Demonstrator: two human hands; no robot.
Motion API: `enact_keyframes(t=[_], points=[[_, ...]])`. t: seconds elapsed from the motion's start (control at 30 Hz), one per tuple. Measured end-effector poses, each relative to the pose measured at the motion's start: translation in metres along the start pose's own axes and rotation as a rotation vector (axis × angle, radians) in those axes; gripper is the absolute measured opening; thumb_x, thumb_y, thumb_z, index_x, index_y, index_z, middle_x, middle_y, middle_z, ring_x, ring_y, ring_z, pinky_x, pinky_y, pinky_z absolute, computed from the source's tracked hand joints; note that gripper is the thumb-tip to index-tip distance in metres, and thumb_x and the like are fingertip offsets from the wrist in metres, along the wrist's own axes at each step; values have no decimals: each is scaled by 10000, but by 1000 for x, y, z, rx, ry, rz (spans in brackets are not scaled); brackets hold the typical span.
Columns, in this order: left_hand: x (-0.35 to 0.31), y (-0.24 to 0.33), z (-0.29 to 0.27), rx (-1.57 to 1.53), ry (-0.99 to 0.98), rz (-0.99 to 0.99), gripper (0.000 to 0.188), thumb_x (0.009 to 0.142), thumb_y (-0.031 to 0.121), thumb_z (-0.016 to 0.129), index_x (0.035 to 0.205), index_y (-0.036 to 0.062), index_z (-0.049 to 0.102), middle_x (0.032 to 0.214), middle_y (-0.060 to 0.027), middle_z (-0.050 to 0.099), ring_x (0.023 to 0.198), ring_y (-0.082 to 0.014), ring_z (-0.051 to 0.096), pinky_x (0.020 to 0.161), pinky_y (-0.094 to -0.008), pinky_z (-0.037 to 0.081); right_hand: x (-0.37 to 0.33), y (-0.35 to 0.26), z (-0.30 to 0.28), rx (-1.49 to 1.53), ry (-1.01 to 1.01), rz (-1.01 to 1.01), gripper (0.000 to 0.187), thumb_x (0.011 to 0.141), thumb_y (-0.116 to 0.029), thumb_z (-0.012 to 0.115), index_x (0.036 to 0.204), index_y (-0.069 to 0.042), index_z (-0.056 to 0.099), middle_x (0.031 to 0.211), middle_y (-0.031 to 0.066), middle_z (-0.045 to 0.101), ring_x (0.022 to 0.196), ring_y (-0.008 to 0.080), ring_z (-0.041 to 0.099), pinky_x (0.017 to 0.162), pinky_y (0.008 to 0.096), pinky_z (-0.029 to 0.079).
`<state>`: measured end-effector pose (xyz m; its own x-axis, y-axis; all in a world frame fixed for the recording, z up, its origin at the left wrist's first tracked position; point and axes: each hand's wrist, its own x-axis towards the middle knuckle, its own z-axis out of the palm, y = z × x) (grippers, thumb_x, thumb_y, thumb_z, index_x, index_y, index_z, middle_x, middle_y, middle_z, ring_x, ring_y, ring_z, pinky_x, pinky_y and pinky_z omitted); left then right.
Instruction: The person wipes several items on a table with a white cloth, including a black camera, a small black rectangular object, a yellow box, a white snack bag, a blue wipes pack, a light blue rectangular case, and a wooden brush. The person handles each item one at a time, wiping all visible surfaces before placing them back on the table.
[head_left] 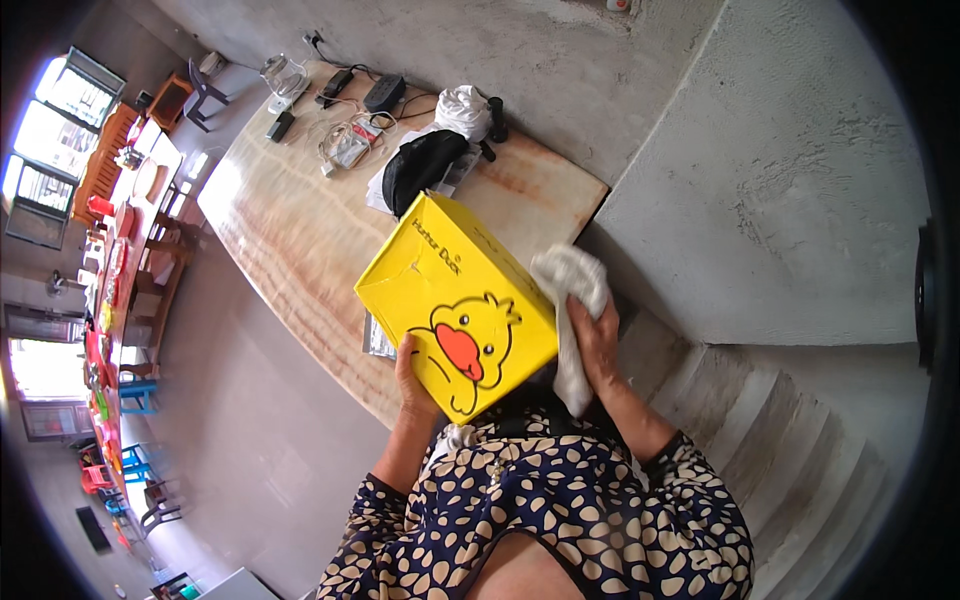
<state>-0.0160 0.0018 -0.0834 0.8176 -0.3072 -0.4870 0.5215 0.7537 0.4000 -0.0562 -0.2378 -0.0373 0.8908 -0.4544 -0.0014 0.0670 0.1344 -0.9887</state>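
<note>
A yellow cardboard box (395, 290) with a cartoon duck face is held tilted in front of my body, over the near end of the table. My left hand (412, 383) grips its lower left edge; the thumb shows on the front, and the other fingers are hidden behind it. My right hand (598, 345) is closed around a whitish cloth (572, 272), which hangs along the box's right side. Whether the cloth presses on the box or only lies beside it I cannot tell.
On the marbled table (290, 220) lie a black cap-like item (425, 165), a bundled white cloth (463, 110), cables, a black power adapter (384, 94) and a glass jar (284, 76). Concrete steps (780, 430) descend at right. A long cluttered table (118, 260) runs along the left.
</note>
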Motion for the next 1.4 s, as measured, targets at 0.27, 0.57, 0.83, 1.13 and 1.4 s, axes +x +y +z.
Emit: enact_keyframes(t=[0.27, 0.57, 0.83, 1.13, 1.4], points=[[9, -3, 83, -69, 27, 13, 595, 854, 373, 640, 1344, 95, 444, 1324, -103, 541, 1198, -287, 524, 1028, -460, 419, 73, -21, 49, -43, 291, -409, 441, 966, -161, 548, 1340, -7, 372, 1219, 111, 477, 1112, 200, 472, 959, 331, 383], [13, 0, 94, -90, -30, 42, 620, 880, 473, 549, 1376, 124, 419, 1349, -79, 521, 1219, -273, 505, 1046, -460, 391, 36, -5, 62, -289, 99, -669, 473, 895, -202, 599, 1291, 6, 446, 1313, 230, 448, 1200, 390, 447, 1031, 457, 323], [13, 0, 87, -135, -49, 11, 616, 883, 463, 541, 1375, 111, 423, 1368, -80, 511, 1221, -281, 502, 1057, -448, 383, 10, -5, 53, -517, -52, -997, 460, 850, -292, 626, 1217, -37, 518, 1290, 231, 472, 1164, 388, 473, 960, 507, 320], [14, -3, 98, -86, -45, -88, 684, 844, 564, 529, 1409, 207, 379, 1393, -31, 480, 1252, -263, 468, 993, -584, 354, 113, -4, 65, -257, 174, -578, 499, 794, -111, 679, 1246, -9, 494, 1243, 193, 514, 1138, 383, 480, 991, 436, 351], [32, 2, 90, -37, 42, 110, 661, 883, 542, 485, 1389, 121, 421, 1359, -105, 513, 1239, -304, 477, 1051, -494, 370, 50, -18, 71, -369, -140, -686, 497, 815, -116, 679, 1259, -25, 475, 1341, 193, 438, 1250, 373, 403, 1029, 458, 305]])
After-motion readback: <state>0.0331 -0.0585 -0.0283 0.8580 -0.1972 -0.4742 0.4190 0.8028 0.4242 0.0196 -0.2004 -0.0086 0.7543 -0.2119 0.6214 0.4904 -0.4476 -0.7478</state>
